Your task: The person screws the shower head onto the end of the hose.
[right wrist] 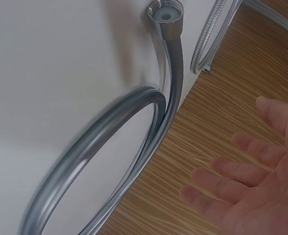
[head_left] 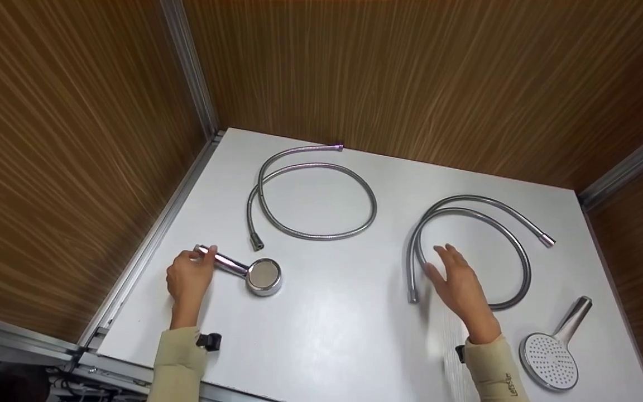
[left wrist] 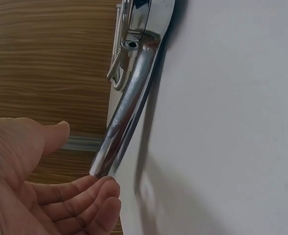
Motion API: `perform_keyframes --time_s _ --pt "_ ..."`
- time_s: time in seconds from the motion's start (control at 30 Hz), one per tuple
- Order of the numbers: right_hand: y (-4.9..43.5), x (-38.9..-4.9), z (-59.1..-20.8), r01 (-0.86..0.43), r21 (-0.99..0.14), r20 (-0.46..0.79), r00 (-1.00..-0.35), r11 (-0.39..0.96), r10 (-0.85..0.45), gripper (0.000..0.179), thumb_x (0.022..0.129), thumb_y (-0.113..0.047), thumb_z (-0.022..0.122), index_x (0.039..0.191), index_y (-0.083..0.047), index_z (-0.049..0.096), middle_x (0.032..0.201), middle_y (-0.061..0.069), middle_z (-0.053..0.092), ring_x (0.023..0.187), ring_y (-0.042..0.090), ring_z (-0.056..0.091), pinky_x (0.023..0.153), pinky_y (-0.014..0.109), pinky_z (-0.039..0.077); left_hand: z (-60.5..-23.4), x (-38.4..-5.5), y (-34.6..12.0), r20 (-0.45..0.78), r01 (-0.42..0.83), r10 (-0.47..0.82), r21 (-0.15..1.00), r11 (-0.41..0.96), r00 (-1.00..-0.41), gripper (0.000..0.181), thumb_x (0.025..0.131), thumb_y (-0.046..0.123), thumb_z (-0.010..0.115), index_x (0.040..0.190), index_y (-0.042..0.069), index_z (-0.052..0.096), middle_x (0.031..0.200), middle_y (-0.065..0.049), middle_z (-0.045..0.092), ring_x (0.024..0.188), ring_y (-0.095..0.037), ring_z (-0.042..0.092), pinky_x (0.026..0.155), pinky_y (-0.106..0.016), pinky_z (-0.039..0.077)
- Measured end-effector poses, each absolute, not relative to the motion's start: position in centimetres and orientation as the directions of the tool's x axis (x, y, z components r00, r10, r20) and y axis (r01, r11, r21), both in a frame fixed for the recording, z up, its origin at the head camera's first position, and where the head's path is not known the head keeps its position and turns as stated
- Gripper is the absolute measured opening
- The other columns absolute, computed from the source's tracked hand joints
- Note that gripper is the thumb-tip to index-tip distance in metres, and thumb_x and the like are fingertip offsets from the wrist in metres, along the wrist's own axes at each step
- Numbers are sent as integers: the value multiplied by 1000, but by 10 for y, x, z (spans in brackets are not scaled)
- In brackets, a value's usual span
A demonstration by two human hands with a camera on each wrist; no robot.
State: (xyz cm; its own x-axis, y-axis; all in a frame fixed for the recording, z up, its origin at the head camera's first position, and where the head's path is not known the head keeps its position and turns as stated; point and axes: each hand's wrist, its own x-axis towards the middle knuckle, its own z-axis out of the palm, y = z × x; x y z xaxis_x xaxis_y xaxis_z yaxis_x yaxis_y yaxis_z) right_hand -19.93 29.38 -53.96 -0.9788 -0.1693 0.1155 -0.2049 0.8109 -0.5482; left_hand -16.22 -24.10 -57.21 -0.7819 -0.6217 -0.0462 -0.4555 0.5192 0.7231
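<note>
At the left of the head view, my left hand is at the handle end of a chrome shower head lying on the table. In the left wrist view the thumb stands apart from the handle, and the fingertips are at its tip; whether they touch it I cannot tell. My right hand hovers with spread fingers over a smooth grey shower hose, holding nothing. The right wrist view shows that hose's threaded end nut apart from the fingers.
A second, ribbed metal shower hose lies looped at the back left. Near the right edge rests another shower head, its white spray face up. Wood-grain panels wall in the white table at the back and sides.
</note>
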Motion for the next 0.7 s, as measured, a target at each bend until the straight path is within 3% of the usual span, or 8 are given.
perform_keyframes --time_s 0.13,0.33,0.57,0.7 --pt "292 -199 -543 -223 -538 144 -974 813 -173 51 107 -22 63 147 7 51 156 40 42 145 59 40 118 71 34 -573 -176 -239 -137 -507 -599 696 508 -789 60 97 52 68 115 -5 70 122 -31 70 115 -52 65 89 -60 51" --pt "287 -200 -548 -231 -521 145 -973 822 -181 47 106 -21 63 143 8 56 151 40 48 142 57 45 116 70 38 -581 -185 -237 -182 -531 -573 662 530 -799 44 96 43 67 105 0 72 116 -28 73 107 -47 68 83 -58 54" --pt "284 -200 -548 -219 -525 122 -976 823 -182 47 106 -21 63 143 7 56 151 40 48 143 57 45 117 69 37 -589 -198 -232 -199 -523 -535 638 566 -821 56 96 54 67 112 1 70 118 -28 72 107 -46 68 85 -56 53" --pt "283 -198 -549 -218 -527 126 -976 821 -179 46 106 -21 63 142 8 57 150 41 48 141 58 46 117 69 38 -588 -210 -226 -194 -497 -493 614 614 -848 49 96 47 68 111 1 68 115 -26 72 106 -45 68 85 -55 52"
